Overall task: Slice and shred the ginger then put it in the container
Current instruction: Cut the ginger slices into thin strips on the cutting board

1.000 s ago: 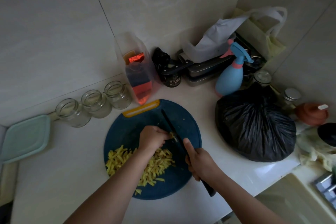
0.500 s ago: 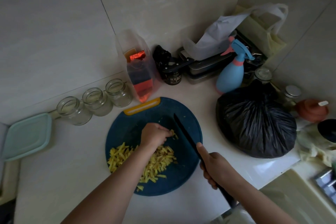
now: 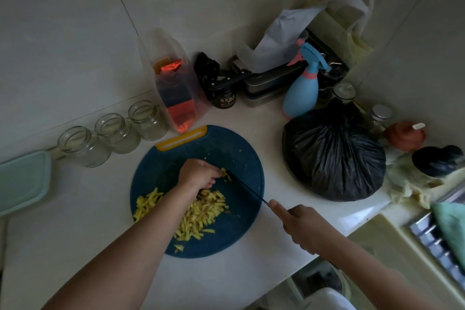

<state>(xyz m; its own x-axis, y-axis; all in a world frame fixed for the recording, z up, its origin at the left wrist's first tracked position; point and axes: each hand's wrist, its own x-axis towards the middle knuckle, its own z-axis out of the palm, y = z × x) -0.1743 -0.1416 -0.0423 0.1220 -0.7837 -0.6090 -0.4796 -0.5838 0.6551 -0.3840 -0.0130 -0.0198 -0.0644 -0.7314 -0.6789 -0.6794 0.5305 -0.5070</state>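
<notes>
My left hand (image 3: 198, 175) is curled, knuckles up, on the board (image 3: 226, 148). Its fingertips pinch a small piece of ginger (image 3: 225, 174) down against the surface. My right hand (image 3: 302, 226) is clenched around the handle of the knife (image 3: 247, 187), just off the board's right edge, with one digit stretched forward along the handle toward the blade. The dark blade runs up and left across the board, its tip right at the ginger and my left fingertips. I cannot tell whether the edge touches the board.

The shreds (image 3: 201, 214), pale yellow, lie in a loose heap on the near half of the board, partly under my left wrist, with a few strays by the near rim. The board is round and blue with a yellow grip on its far edge, and it sits on the white counter (image 3: 75, 221).

Three glass jars (image 3: 110, 133) stand in a row along the wall, far left of the board. A teal lid (image 3: 22, 178) shows at the left edge. A black bag (image 3: 332, 156) sits right of the board, with a blue spray bottle (image 3: 302, 93) behind it.
</notes>
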